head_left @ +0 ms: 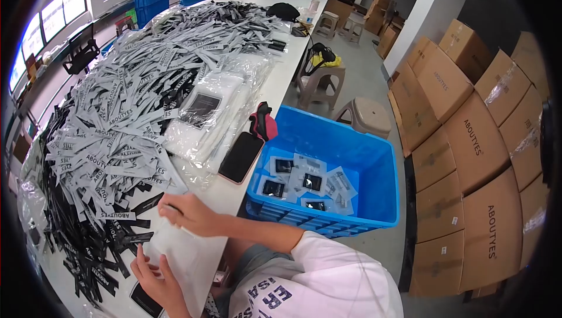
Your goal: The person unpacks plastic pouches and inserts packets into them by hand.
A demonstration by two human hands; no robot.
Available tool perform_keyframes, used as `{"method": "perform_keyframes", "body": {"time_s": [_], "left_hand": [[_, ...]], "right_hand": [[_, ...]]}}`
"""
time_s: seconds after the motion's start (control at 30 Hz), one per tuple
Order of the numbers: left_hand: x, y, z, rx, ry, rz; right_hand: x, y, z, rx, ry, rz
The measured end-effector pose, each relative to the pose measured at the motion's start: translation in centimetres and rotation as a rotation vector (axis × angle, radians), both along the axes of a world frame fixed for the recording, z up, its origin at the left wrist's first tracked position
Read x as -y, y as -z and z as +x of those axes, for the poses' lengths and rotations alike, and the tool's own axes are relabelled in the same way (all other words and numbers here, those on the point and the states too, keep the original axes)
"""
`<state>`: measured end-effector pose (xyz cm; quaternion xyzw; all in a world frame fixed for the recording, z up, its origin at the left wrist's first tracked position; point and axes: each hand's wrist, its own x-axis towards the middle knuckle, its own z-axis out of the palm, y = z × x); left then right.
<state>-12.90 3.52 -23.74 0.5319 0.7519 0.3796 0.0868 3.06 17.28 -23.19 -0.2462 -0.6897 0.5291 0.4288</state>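
Note:
A white translucent plastic bag (186, 259) lies at the table's near edge, in front of my body. My right hand (190, 215) is closed with its fingers pinched at the bag's upper edge. Lower down, my left hand (157, 280) rests by the bag's other side, its fingers apart and slightly bent. Just beyond both hands spread loose black strips (88, 259) and a heap of grey-white strips (117, 113) printed ABOUTYES. Below my left hand, a black printed patch (145, 300) shows in part.
Clear-wrapped white bags (205, 110), a black phone (241, 157) and a pink-and-black pouch (263, 122) lie on the table. Beside it stands a blue bin (374, 172) holding several packets (312, 182). Stools (366, 116) and stacked cartons (486, 142) are to the right.

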Motion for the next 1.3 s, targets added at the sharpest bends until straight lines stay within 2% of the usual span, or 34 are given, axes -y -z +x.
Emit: {"method": "perform_keyframes", "body": {"time_s": [0.03, 0.1, 0.13, 0.17, 0.2, 0.27, 0.37, 0.43, 0.47, 0.53, 0.63, 0.67, 0.73, 0.77, 0.87, 0.9, 1.0, 1.1, 1.3], "left_hand": [[-0.4, -0.8, 1.2, 0.118, 0.063, 0.159], [-0.8, -0.1, 1.5, 0.254, 0.190, 0.231], [-1.0, 0.1, 1.4, 0.318, 0.253, 0.270], [-0.7, 0.1, 1.0, 0.417, 0.304, 0.162], [-0.4, 0.3, 0.9, 0.503, 0.302, 0.184], [-0.2, 0.7, 1.3, 0.679, 0.299, 0.225], [0.5, -0.2, 1.9, 0.678, 0.345, 0.273], [0.8, 0.0, 2.0, 0.593, 0.242, 0.200], [0.9, 0.2, 2.0, 0.550, 0.190, 0.166], [0.9, 0.4, 2.6, 0.686, 0.185, 0.231], [1.2, -0.7, 3.9, 0.831, 0.260, 0.326], [1.3, -1.0, 4.1, 0.870, 0.296, 0.358], [1.3, -0.7, 3.6, 0.802, 0.263, 0.246], [1.1, -0.4, 3.2, 0.767, 0.248, 0.191], [0.9, 1.9, 1.7, 0.475, 0.076, 0.251], [1.0, 2.1, 0.9, 0.295, 0.021, 0.239], [1.1, 1.8, -0.5, 0.119, -0.125, 0.178], [1.3, 1.6, -1.6, 0.062, -0.171, 0.164], [2.3, 1.0, -2.7, 0.121, -0.248, 0.128]], "right_hand": [[1.0, -1.3, 0.1, -0.054, -0.093, -0.063], [2.5, -3.4, 0.1, -0.164, -0.283, -0.185], [2.8, -3.6, 0.0, -0.181, -0.262, -0.142], [3.1, -3.6, -0.2, -0.198, -0.241, -0.098], [3.3, -3.6, -0.4, -0.215, -0.220, -0.055], [3.7, -4.1, -0.1, -0.262, -0.265, -0.146], [4.1, -3.9, -0.1, -0.305, -0.233, -0.140], [4.3, -3.3, -0.5, -0.338, -0.227, -0.128], [4.5, -3.3, -0.6, -0.397, -0.247, -0.192], [5.0, -3.7, -0.7, -0.512, -0.286, -0.323], [5.3, -4.4, -0.7, -0.744, -0.379, -0.753], [4.8, -3.6, -0.7, -0.771, -0.454, -0.756], [3.5, -1.4, -0.5, -0.822, -0.601, -0.761], [3.9, -2.5, -0.1, -0.796, -0.469, -0.737], [2.3, -1.2, 1.5, -0.469, -0.161, -0.123], [1.7, -0.7, 1.8, -0.340, -0.064, 0.033], [1.1, 1.9, 1.3, 0.021, 0.114, 0.005], [1.4, 3.4, 0.7, -0.012, 0.240, 0.029], [1.0, 5.5, 0.1, 0.046, 0.167, 0.167]]}}
